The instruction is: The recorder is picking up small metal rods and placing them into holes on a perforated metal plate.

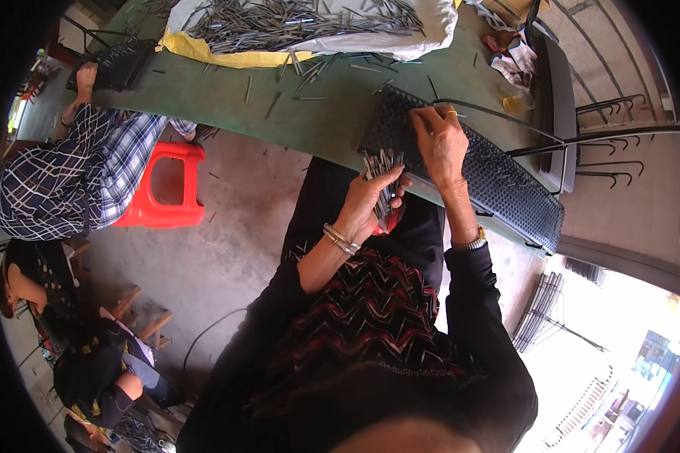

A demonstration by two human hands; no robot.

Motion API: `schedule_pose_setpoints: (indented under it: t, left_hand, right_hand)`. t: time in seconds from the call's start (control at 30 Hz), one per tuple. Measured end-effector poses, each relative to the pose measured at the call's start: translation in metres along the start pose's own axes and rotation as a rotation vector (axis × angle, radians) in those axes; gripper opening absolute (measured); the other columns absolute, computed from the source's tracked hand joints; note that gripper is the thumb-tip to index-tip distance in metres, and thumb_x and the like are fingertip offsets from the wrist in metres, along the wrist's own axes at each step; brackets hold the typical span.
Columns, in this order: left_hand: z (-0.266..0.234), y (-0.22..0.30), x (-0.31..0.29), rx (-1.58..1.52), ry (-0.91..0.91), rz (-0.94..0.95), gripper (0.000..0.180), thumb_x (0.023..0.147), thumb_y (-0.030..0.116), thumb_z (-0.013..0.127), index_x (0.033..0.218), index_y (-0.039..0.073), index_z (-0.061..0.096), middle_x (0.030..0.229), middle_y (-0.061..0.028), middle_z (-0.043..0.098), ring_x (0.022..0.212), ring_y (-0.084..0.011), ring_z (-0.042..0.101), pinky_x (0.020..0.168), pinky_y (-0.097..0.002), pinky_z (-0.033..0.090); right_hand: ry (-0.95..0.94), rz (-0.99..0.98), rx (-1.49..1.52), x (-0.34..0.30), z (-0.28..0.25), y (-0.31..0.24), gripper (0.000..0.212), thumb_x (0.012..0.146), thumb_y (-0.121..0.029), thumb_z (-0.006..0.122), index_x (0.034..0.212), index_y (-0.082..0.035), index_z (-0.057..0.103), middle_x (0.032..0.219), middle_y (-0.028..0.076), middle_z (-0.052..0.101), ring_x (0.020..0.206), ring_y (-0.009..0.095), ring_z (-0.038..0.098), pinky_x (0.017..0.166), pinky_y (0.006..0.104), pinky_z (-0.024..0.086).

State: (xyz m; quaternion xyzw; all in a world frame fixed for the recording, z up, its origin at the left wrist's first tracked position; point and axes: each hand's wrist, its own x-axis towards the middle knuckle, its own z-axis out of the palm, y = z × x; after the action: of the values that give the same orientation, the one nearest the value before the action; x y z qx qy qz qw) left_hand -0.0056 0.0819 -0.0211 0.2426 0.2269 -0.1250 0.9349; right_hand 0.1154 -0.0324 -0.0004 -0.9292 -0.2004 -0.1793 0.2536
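Note:
My left hand point(366, 198) is closed round a bundle of thin grey metal rods point(383, 170), held upright in front of my lap. Over a long black tray full of small holes point(491, 162), my right hand point(441, 143) has its fingers pinched together close to the surface. Whatever lies between those fingertips is too small to make out. The tray runs from the table edge toward the right, with its right end past the table. Below the bundle, a red thing point(389, 219) shows partly behind my left hand.
A white and yellow sack point(238, 59) heaped with loose metal rods point(295, 26) lies on the green table point(227, 94), more rods scattered before it. Black metal bars point(612, 138) stick out at right. A person in checks point(60, 170) sits left beside a red stool point(181, 219); others sit behind.

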Motion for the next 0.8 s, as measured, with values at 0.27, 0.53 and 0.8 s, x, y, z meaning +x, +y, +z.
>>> schedule_pose_setpoints:
  t: [0.27, 0.53, 0.8]
  left_hand:
    - [0.003, 0.002, 0.001, -0.024, 0.028, 0.001, 0.012, 0.086, 0.01, 0.067, 0.095, 0.004, 0.061, 0.079, -0.0088, 0.066, 0.065, -0.0124, 0.057, 0.05, -0.0244, 0.042]
    - [0.006, 0.003, -0.001, -0.013, 0.025, 0.006, 0.012, 0.086, 0.009, 0.066, 0.095, 0.002, 0.062, 0.081, -0.0097, 0.067, 0.067, -0.0123, 0.059, 0.051, -0.024, 0.043]
    - [0.012, 0.004, -0.007, 0.173, 0.041, -0.021, 0.015, 0.087, 0.014, 0.067, 0.099, 0.005, 0.063, 0.088, -0.007, 0.069, 0.074, -0.0118, 0.062, 0.055, -0.0244, 0.045]
  right_hand:
    - [-0.054, 0.03, -0.026, -0.006, -0.003, 0.005, 0.015, 0.083, -0.024, 0.069, 0.092, -0.013, 0.071, 0.091, 0.008, 0.061, 0.072, 0.025, 0.064, 0.064, 0.036, 0.05]
    - [-0.324, 0.186, 0.399, -0.021, -0.036, -0.004, 0.025, 0.085, -0.019, 0.069, 0.104, -0.003, 0.066, 0.089, 0.009, 0.065, 0.074, 0.014, 0.063, 0.069, 0.0292, 0.05]
    - [-0.801, 0.38, 0.777, -0.019, -0.057, -0.002, 0.014, 0.088, -0.009, 0.061, 0.093, 0.003, 0.061, 0.081, 0.006, 0.064, 0.074, 0.01, 0.06, 0.069, 0.0245, 0.048]
